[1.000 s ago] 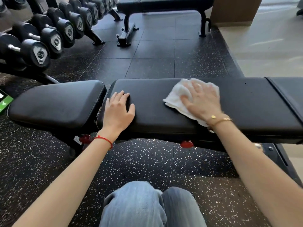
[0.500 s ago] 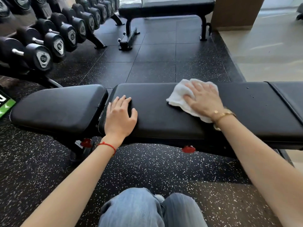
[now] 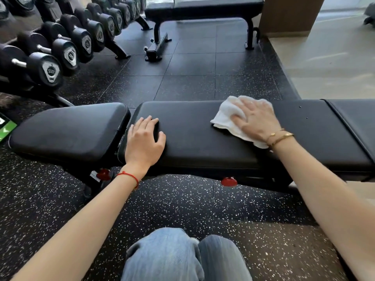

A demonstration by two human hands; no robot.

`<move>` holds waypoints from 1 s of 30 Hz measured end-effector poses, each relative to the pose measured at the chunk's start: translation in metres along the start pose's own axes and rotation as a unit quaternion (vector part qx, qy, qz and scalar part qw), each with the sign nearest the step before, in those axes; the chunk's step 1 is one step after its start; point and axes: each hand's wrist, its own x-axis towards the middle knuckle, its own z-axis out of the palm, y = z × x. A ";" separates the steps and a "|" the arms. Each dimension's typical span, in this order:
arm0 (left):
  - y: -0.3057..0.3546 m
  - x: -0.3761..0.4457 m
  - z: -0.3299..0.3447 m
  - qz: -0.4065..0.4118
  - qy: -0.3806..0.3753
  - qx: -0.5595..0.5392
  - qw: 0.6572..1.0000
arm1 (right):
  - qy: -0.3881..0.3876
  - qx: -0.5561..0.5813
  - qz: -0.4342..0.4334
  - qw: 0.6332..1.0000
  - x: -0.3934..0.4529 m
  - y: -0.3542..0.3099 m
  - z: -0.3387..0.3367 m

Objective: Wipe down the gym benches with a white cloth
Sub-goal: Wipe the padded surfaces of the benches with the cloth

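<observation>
**White cloth working the far edge of the long pad**

White cloth (image 3: 227,116) is lying on the long pad of the near bench (image 3: 192,138), toward its far edge at about one o'clock from your knees. Your right hand (image 3: 255,120) is pressing it flat with fingers spread and straight, not clutching, so more of the cloth is meeting the pad. Your left hand (image 3: 145,140) is resting on the pad's left end at eleven o'clock, fingers relaxed and holding nothing, likely bracing you. The far bench (image 3: 203,9) at twelve o'clock is waiting.
</observation>
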 end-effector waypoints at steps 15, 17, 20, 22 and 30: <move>0.002 -0.004 -0.002 0.006 -0.005 -0.004 1.000 | 0.033 -0.097 -0.201 0.974 -0.104 -0.064 0.006; 0.001 -0.004 -0.002 0.011 -0.006 -0.001 1.000 | 0.039 -0.097 -0.185 0.977 -0.118 -0.040 0.008; 0.001 -0.004 -0.001 0.011 -0.006 0.004 1.000 | 0.039 -0.078 -0.114 0.990 -0.137 -0.001 0.008; 0.002 -0.003 0.000 0.011 -0.007 0.006 1.000 | 0.040 -0.065 -0.080 0.994 -0.134 -0.007 0.005; 0.012 0.004 -0.005 -0.019 -0.030 -0.019 0.999 | 0.053 -0.039 -0.124 0.990 -0.103 -0.088 0.012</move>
